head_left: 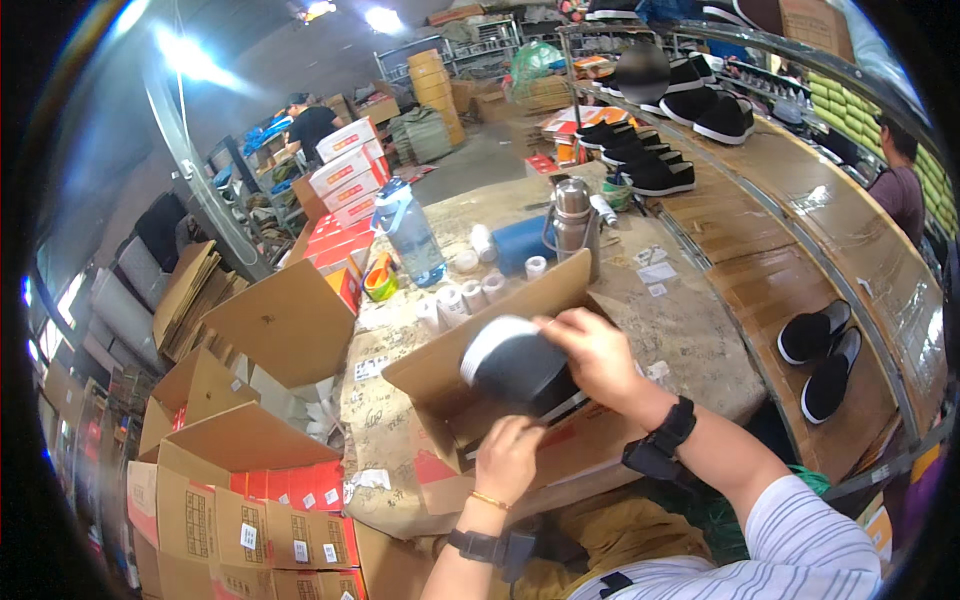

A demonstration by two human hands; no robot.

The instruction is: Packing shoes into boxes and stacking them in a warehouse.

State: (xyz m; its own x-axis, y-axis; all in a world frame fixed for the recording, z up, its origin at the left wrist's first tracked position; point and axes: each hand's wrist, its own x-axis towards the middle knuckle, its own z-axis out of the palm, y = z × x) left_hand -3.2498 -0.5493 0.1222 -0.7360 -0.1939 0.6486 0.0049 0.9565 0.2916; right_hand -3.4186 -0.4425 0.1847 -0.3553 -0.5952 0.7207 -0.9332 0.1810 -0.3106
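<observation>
An open brown cardboard shoebox (470, 350) lies on the worn table (690, 340) right in front of me. My right hand (598, 352) grips a black shoe with a white sole (510, 362) and holds it tilted over the box opening. The shoe is blurred. My left hand (508, 455) rests on the near edge of the box, fingers curled on the cardboard. Both wrists wear black straps.
Rolls of tape (462, 297), a clear water jug (410, 232) and a steel flask (571, 215) stand behind the box. A conveyor (800, 230) on the right carries black shoes (825, 350). Stacked cartons (240, 500) fill the left. A person (900, 185) stands at right.
</observation>
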